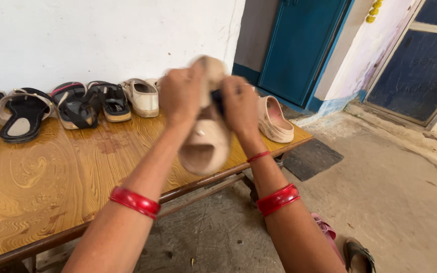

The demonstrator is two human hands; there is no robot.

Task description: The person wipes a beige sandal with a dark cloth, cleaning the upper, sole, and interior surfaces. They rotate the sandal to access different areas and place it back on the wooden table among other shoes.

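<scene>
Both forearms reach toward twelve o'clock; left hand [182,93] and right hand [239,103] are raised close together, fingers curled shut.

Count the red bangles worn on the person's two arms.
3: one broad glossy red bangle on the left forearm, one broad red bangle on the right forearm, one thin red band nearer the right wrist.

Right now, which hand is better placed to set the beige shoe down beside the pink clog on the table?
Probably the right hand: it grips the beige shoe on the side nearest the pink clog, at the table end. The left hand holds the shoe's far side.
</scene>
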